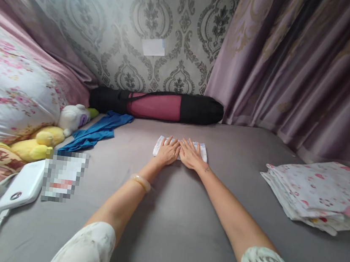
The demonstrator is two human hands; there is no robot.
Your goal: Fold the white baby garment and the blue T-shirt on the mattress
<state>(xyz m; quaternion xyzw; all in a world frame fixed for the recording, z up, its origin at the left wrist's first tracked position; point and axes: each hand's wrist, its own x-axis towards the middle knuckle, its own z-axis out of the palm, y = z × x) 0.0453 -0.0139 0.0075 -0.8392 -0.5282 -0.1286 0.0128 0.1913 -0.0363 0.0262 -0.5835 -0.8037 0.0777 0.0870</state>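
Observation:
A small folded white cloth (pixel 202 149) lies on the grey bed sheet (pixel 183 217) in the middle of the view. My left hand (pixel 168 151) and my right hand (pixel 190 153) rest side by side on top of it, palms down. Both hands have their fingers stretched flat, pressing on the cloth. A pale bangle (pixel 141 181) sits on my left wrist. Most of the cloth is hidden under my hands.
A stack of folded patterned cloths (pixel 317 193) lies at the right. A blue garment (pixel 98 132), soft toys (pixel 46 138) and a floral pillow (pixel 11 85) are at the left. A black and pink rolled bag (pixel 157 104) lies against the wall. White chargers (pixel 21 186) sit near left; curtains hang right.

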